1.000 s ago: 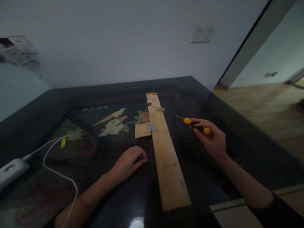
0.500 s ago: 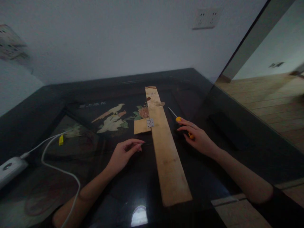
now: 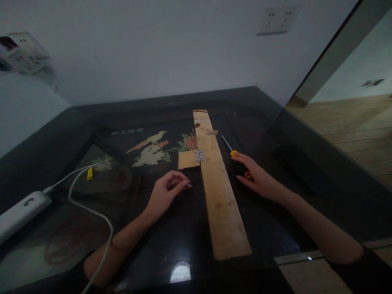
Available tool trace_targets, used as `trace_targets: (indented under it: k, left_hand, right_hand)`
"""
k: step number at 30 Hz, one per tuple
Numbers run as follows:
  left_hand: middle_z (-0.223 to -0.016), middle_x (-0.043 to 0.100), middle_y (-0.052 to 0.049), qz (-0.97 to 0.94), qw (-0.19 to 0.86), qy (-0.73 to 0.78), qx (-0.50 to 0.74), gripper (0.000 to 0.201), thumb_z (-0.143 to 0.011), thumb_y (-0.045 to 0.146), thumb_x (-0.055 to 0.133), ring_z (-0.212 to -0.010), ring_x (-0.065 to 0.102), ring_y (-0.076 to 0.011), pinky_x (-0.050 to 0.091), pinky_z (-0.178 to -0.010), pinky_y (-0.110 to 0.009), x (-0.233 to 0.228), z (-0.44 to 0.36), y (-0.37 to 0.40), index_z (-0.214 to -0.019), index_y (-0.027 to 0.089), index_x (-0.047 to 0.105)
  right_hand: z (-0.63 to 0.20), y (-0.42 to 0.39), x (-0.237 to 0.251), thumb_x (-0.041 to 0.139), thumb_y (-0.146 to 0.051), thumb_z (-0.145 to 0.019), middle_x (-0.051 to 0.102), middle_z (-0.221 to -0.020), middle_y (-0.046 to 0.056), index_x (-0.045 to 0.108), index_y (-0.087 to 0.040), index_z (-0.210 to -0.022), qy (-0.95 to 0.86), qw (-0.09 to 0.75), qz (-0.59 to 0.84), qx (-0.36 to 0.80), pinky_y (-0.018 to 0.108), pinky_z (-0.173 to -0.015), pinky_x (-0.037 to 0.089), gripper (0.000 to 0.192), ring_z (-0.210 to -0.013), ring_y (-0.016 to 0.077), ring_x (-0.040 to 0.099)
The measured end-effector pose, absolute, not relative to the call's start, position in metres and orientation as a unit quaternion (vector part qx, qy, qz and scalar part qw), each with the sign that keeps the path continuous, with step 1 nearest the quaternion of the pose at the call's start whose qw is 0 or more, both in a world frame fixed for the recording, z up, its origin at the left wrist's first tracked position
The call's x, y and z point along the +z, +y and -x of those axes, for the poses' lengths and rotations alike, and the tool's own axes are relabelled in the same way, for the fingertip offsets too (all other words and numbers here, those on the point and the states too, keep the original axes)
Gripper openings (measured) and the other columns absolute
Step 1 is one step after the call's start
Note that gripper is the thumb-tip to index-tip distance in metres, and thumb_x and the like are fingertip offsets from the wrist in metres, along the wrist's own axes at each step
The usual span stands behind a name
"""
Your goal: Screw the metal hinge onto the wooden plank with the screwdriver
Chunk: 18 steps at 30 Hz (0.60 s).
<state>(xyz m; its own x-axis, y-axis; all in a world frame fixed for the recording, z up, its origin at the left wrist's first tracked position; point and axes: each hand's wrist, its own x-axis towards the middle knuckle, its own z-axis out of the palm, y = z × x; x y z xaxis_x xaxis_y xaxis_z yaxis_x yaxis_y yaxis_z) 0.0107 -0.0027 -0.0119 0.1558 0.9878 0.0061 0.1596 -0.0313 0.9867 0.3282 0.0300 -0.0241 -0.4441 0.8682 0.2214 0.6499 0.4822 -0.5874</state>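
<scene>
Here, right hand (image 3: 260, 179) on yellow-handled screwdriver (image 3: 234, 153); flat wooden plank (image 3: 219, 192)

The counter (image 3: 45, 134) is black and glossy, with a glass top over an inlaid bird-and-flower panel (image 3: 153, 149). A ceiling light reflects as a bright spot (image 3: 180, 272) near its front edge. The wall (image 3: 153, 49) behind is plain white and carries a double socket plate (image 3: 277, 19). A dark door frame (image 3: 330, 49) stands at right; beyond it lies wood plank flooring (image 3: 352, 130). Overall lighting is dim.

Dark glossy table (image 3: 171, 237) bears wooden plank (image 3: 220, 200), screwdriver (image 3: 234, 153), power strip (image 3: 18, 212).
</scene>
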Motion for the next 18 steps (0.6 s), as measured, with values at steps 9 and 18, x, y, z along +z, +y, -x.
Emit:
trace_targets:
  k: [9, 18]
  left_hand:
    - [-0.087, 0.07, -0.004, -0.65, 0.346, 0.474, 0.483, 0.015, -0.08, 0.029, 0.069, -0.08, 0.067, -0.0149, 0.056, -0.079, -0.028, 0.023, -0.021, 0.021, -0.086, 0.016, 0.064]
    - [-0.082, 0.067, 0.0, -0.578, 0.461, 0.385, 0.552, 0.04, -0.076, 0.038, 0.075, -0.069, 0.068, -0.0136, 0.058, -0.068, -0.027, 0.057, -0.053, 0.045, -0.104, 0.019, 0.053]
  right_hand:
    - [-0.323, 0.048, 0.004, 0.056, -0.028, -0.089, 0.067, -0.116, 0.011, 0.067, -0.023, -0.11, -0.816, 0.351, 0.443, 0.122, 0.05, -0.1, 0.048, 0.024, -0.113, 0.0269, 0.061]
    - [-0.225, 0.061, 0.09, 0.062, -0.035, -0.087, 0.073, -0.094, 0.005, 0.074, -0.02, -0.099, -0.788, 0.385, 0.345, 0.334, 0.028, -0.071, 0.054, 0.023, -0.082, 0.0172, 0.068]
